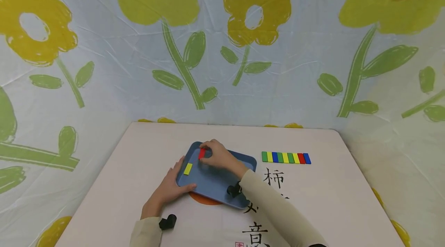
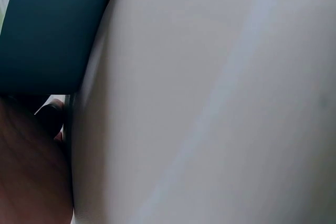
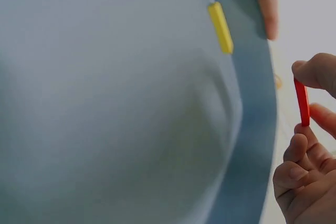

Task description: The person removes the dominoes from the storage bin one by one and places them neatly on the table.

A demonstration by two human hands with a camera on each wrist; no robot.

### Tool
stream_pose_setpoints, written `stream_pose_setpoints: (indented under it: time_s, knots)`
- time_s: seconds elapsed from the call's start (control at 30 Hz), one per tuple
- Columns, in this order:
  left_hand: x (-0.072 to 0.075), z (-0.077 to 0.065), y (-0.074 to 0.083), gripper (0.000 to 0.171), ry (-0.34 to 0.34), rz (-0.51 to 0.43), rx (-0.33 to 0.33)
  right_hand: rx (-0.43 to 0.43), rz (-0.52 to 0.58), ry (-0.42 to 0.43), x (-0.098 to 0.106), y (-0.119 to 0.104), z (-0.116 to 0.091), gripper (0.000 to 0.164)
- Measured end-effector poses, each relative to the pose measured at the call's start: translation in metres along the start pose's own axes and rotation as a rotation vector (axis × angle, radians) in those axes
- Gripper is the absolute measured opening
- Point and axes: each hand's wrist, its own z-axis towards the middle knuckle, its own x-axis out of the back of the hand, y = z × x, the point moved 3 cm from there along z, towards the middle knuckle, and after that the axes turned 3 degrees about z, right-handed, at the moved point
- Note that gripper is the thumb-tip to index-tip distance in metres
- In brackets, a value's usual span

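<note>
A blue rectangular tray (image 1: 213, 181) sits at an angle on the table. My left hand (image 1: 170, 187) holds its near left corner, thumb along the near rim and fingers along the left side. Between thumb and fingertips my right hand (image 1: 219, 156) pinches a small red tile (image 3: 302, 102), above the far left part of the tray in the head view. Inside the tray, near its left wall, lies a yellow tile (image 1: 188, 169). The left wrist view shows mainly the tray's dark outer wall (image 2: 52, 35) and the pale tabletop.
Right of the tray, a row of several green, yellow, blue and red tiles (image 1: 286, 157) lies side by side. Black characters (image 1: 255, 233) and an orange shape (image 1: 205, 199) mark the tabletop. A flowered cloth (image 1: 292, 96) stands behind and around the table (image 1: 330, 193).
</note>
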Motion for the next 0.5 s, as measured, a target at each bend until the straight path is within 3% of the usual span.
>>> stream_pose_setpoints:
  time_s: [0.23,0.5]
  knots:
    - [0.001,0.002,0.001,0.113,0.004,0.005,-0.004,0.012,-0.014,0.087,0.040,0.009,-0.020,0.051]
    - [0.001,0.001,-0.002,0.112,-0.006,-0.002,-0.020,-0.042,-0.025,0.162,0.082,0.034,-0.052,0.049]
